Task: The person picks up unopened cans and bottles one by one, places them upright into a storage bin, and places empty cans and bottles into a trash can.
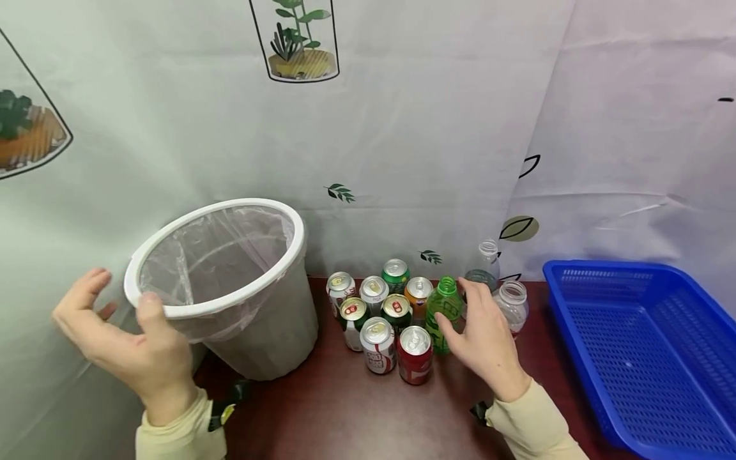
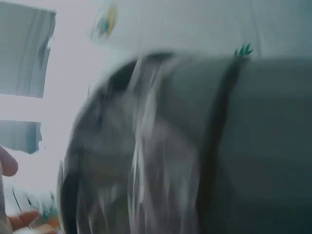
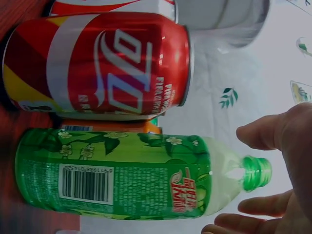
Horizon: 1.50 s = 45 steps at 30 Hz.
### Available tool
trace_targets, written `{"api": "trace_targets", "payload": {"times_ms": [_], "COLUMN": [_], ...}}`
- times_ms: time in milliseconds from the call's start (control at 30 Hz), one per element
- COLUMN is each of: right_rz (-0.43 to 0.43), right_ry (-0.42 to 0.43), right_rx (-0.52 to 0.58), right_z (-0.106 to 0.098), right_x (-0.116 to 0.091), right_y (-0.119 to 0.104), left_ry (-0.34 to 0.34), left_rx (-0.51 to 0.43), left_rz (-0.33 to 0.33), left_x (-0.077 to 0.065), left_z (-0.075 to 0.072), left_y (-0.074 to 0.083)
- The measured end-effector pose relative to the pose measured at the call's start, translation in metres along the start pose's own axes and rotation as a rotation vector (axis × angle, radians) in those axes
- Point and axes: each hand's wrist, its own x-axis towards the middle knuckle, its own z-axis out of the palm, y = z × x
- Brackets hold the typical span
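Note:
My right hand (image 1: 487, 338) is at a green plastic bottle (image 1: 443, 310) without a cap, its thumb and fingers spread to either side. The right wrist view shows a gap between the fingers and the bottle's neck (image 3: 256, 173). A red cola can (image 1: 415, 364) stands just left of the bottle. My left hand (image 1: 132, 348) holds nothing; its fingers are spread in front of the rim of a bin (image 1: 259, 291) lined with a clear bag. In the left wrist view the bin liner (image 2: 161, 170) is blurred, with only some fingertips showing at the left edge.
Several drink cans, among them a white one (image 1: 378, 348) and an orange one (image 1: 418, 291), stand close together left of the bottle. Two clear bottles, one nearer (image 1: 512, 303) and one behind (image 1: 483, 271), are partly hidden by my right hand. A blue plastic basket (image 1: 598, 377) lies at the right.

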Motion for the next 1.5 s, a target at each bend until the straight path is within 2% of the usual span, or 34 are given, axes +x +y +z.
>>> {"api": "trace_targets", "payload": {"times_ms": [67,167,267,400,600,733,800,967,1100,1267,1500], "right_rz": [-0.002,-0.004,0.001,0.013,0.036,0.036,0.035,0.038,0.015,-0.049,-0.104], "right_ry": [0.008,0.014,0.013,0.01,-0.005,-0.005,-0.005,-0.006,0.025,0.135,0.247], "right_rx": [0.002,0.007,0.009,0.011,0.025,0.017,0.014,0.019,0.029,0.07,0.234], "right_z": [0.0,0.001,0.001,0.002,0.004,0.004,0.004,0.003,-0.006,-0.032,-0.073], "right_x": [-0.001,-0.001,-0.002,-0.003,-0.006,-0.008,-0.01,-0.011,-0.012,-0.005,0.024], "right_y": [0.002,0.004,0.005,0.005,0.004,0.005,0.006,0.006,0.003,-0.008,-0.026], "left_ry": [-0.071,-0.141,-0.189,-0.243,-0.27,-0.276,-0.276,-0.297,-0.347,-0.402,-0.4], "left_rx": [0.033,-0.012,-0.083,-0.185,-0.395,-0.578,-0.622,-0.634,-0.63,-0.645,-0.702], "left_rz": [-0.171,-0.432,-0.598,-0.687,-0.819,-0.872,-0.882,-0.835,-0.814,-0.8,-0.81], "left_x": [0.01,0.02,0.024,0.026,0.025,0.021,0.019,0.017,0.015,0.012,0.011], "left_z": [-0.008,-0.013,-0.011,-0.008,-0.008,-0.008,-0.007,-0.003,-0.001,0.001,-0.006], "left_y": [-0.016,-0.039,-0.055,-0.07,-0.083,-0.09,-0.092,-0.091,-0.087,-0.083,-0.083]}}
